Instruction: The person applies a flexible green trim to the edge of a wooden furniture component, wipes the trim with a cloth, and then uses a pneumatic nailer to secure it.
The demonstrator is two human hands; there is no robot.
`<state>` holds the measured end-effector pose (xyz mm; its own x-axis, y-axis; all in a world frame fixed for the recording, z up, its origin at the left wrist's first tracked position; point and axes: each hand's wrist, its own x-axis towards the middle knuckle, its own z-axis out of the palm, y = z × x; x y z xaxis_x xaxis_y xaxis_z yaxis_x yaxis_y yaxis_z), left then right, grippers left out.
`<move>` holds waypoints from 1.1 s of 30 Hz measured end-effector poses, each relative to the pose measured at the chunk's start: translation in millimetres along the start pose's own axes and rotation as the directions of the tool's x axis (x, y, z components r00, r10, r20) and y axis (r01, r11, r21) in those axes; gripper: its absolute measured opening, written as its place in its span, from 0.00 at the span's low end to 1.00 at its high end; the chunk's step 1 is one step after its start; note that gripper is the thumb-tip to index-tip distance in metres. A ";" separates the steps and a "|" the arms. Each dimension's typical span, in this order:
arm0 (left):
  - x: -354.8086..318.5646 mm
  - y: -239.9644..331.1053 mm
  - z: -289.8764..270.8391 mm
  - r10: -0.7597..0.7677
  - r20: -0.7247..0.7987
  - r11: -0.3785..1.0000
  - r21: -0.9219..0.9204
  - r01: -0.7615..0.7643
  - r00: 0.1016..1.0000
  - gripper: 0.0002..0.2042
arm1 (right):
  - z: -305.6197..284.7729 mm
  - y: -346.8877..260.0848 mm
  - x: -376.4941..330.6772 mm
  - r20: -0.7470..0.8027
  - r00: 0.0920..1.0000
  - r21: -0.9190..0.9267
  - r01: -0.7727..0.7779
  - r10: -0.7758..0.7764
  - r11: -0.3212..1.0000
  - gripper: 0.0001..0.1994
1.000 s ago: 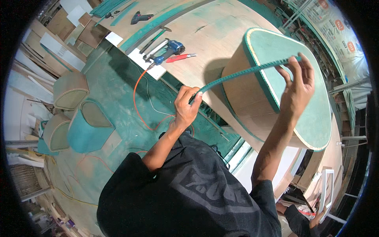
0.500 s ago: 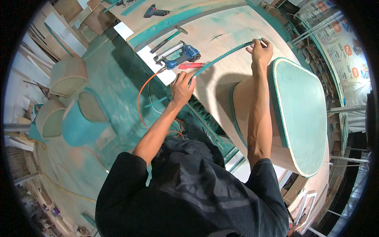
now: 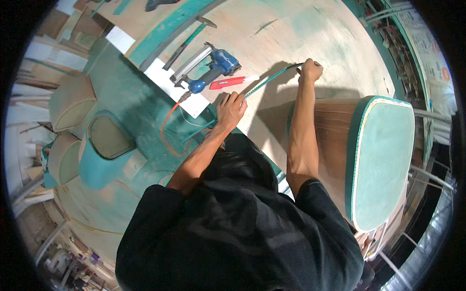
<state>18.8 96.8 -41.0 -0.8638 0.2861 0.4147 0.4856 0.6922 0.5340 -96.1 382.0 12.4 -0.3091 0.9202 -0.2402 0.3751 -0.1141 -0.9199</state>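
Two-handed handling of a narrow strip at the near edge of a counter [image 3: 335, 53], seen from above. The green strip [image 3: 271, 80], finely toothed along its length, spans the gap between the hands in a shallow arc over the counter; its remaining length passes beyond the left hand and out past the near edge, above the floor [image 3: 111, 60]. The left hand [image 3: 232, 111], at that edge, has its fingers curled over the strip, gripping it. The right hand [image 3: 310, 71], farther in from the edge, is closed on the strip's other end; the exact placement of its fingertips is hidden.

Just beyond the left hand lies a red-handled tool [image 3: 227, 84] with a pale tip. Beside it, a blue air-powered tool [image 3: 224, 63] rests partly over a white board [image 3: 162, 77] set along the near edge; an orange hose [image 3: 164, 128] drops from it toward the floor. A hammer [image 3: 187, 46] lies next in line, its head pointing away from the near edge. To the right of the right forearm, a large rounded block [image 3: 331, 128] with brown sides and a pale green end face [image 3: 383, 155] rests on the counter.
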 end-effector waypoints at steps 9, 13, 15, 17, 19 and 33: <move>5.4 -6.3 26.4 0.038 0.015 0.997 0.060 -0.039 0.999 0.05 | 12.2 78.3 45.7 -0.071 0.997 -0.295 -0.036 0.016 0.955 0.24; 7.7 -8.5 26.7 0.083 0.043 0.995 0.053 -0.085 0.996 0.04 | 9.7 57.5 27.1 -0.008 0.997 -0.478 0.062 -0.075 0.876 0.29; 6.3 -10.3 28.1 0.078 0.088 0.996 0.029 -0.081 0.993 0.04 | 4.7 49.6 17.5 0.008 0.990 -0.567 0.123 -0.144 0.815 0.31; 4.7 -12.5 31.4 0.095 0.121 0.994 0.033 -0.100 0.988 0.04 | -6.4 44.5 4.6 0.041 0.977 -0.640 0.187 -0.209 0.745 0.30; 7.7 -11.6 25.4 0.105 0.117 0.994 0.011 -0.108 0.987 0.05 | -9.5 27.6 -32.2 0.231 0.945 -0.545 0.322 -0.231 0.774 0.22; -3.6 -21.4 24.0 0.074 0.208 0.997 0.017 -0.079 0.975 0.07 | 84.9 137.7 -97.6 0.718 0.555 -0.515 0.019 0.419 0.857 0.11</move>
<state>8.3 96.8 -71.6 -0.8344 0.4683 0.2906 0.5503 0.6783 0.4869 -88.5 244.7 -117.2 -0.6421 0.1938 -0.7417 0.7656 0.1128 -0.6334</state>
